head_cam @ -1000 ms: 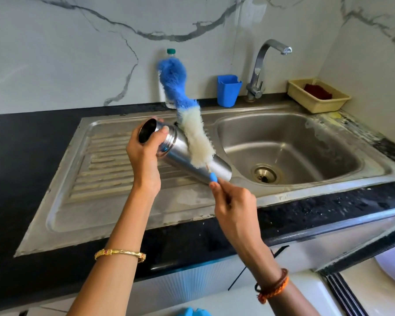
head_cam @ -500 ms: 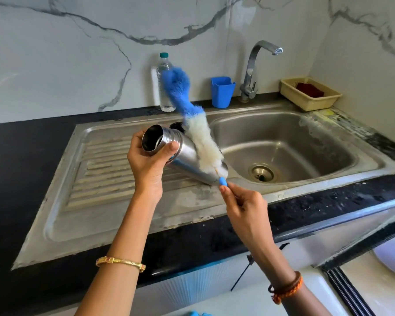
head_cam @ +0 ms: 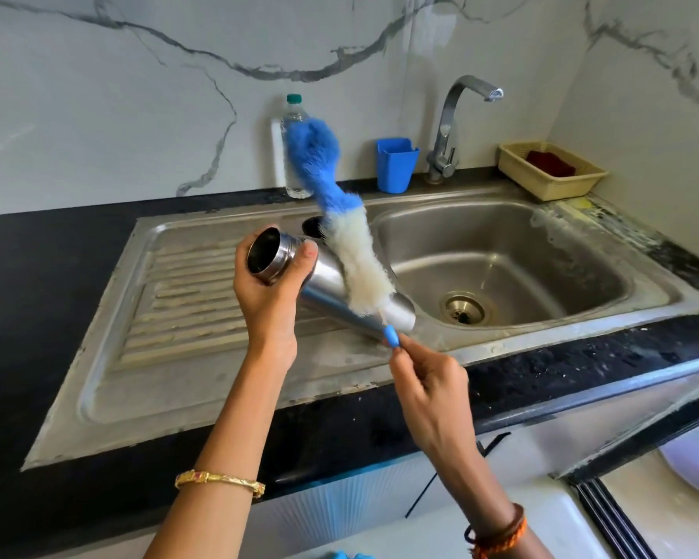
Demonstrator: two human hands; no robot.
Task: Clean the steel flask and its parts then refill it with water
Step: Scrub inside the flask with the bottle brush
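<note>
My left hand [head_cam: 269, 294] grips the neck of the steel flask [head_cam: 327, 282], which is tilted over the drainboard with its open mouth toward me and its base toward the basin. My right hand [head_cam: 424, 377] pinches the blue handle tip of a long bottle brush [head_cam: 350, 244]. The brush has white bristles low down and blue bristles at the top, and it lies along the outside of the flask. A small black part [head_cam: 310, 227], perhaps the flask's lid, lies on the drainboard behind the flask, half hidden.
The steel sink [head_cam: 501, 260] with its drain is to the right, its tap [head_cam: 450, 127] behind. A plastic water bottle [head_cam: 293, 155], a blue cup [head_cam: 395, 165] and a yellow basket [head_cam: 549, 171] with a dark red scrubber stand along the back wall. Black counter surrounds the ribbed drainboard [head_cam: 186, 300].
The brush has tilted a little and its blue end swung slightly. My left hand holds the flask in about the same spot, and my view has shifted a bit.
</note>
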